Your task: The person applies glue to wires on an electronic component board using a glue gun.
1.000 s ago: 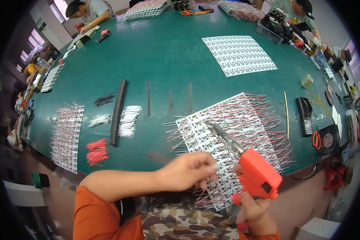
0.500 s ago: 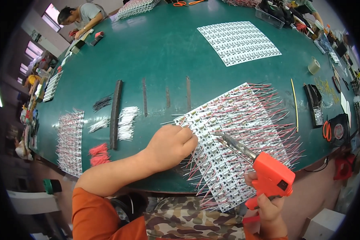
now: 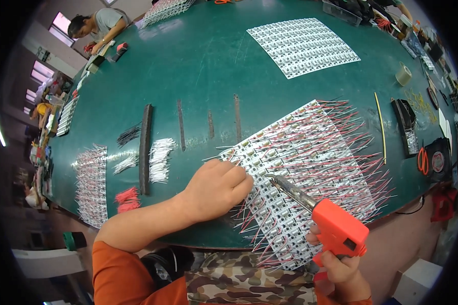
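My right hand [image 3: 339, 265] grips the handle of a red soldering gun [image 3: 341, 224]. Its dark metal tip points up and left, close over a white circuit board panel [image 3: 281, 219]. Thin red and white wires [image 3: 359, 175] stick out from the panel in rows. My left hand [image 3: 216, 188] is closed at the panel's left edge, thumb and fingers pressed together near the tip. Whatever those fingers pinch is hidden behind the hand.
Left of the panel lie white wires [image 3: 161, 158], red wires [image 3: 126, 199] and a dark bar [image 3: 145, 147]. A wired panel [image 3: 90, 185] sits further left, a bare panel [image 3: 305, 48] at the back. Orange-handled scissors [image 3: 423, 160] lie right. A person [image 3: 104, 25] works far left.
The soldering gun has shifted slightly left, its tip now nearer my left hand. My left hand stays closed at the panel's edge. The whole view has tilted a little.
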Demonstrator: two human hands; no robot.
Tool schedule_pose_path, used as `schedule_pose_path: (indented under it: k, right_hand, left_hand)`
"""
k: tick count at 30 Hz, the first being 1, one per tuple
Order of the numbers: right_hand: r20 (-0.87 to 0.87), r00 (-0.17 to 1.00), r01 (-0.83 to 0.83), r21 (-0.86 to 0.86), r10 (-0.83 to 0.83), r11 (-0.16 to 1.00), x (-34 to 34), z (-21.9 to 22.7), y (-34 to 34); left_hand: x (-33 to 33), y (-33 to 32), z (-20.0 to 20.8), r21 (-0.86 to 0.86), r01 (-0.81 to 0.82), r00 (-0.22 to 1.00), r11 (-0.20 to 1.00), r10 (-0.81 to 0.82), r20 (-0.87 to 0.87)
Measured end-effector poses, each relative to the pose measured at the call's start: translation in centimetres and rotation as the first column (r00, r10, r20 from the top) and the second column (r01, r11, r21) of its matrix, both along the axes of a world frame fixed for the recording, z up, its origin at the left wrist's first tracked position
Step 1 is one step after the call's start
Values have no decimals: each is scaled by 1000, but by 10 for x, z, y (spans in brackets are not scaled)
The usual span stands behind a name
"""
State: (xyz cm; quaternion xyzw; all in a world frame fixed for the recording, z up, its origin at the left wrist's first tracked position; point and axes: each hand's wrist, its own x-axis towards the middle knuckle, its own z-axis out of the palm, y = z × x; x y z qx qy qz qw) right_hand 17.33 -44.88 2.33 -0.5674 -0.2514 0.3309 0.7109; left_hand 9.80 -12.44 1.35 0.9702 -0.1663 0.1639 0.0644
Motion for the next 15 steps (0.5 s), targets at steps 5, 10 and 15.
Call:
schedule_pose_path:
  k: [5,10,15]
  right_hand:
    - [143,985,-88,-92,101,992,6,1,1]
    - [127,989,-61,-129,77,990,1,0,2]
    - [203,973,-81,-132,107,988,5,-1,2]
  left_hand:
    - [1,0,1,-3,25,1000,1000,-25,-18]
    - [3,-2,3,-17,19,999,1000,-20,-50]
    - [3,-5,2,-40,-18,999,999,16,-41]
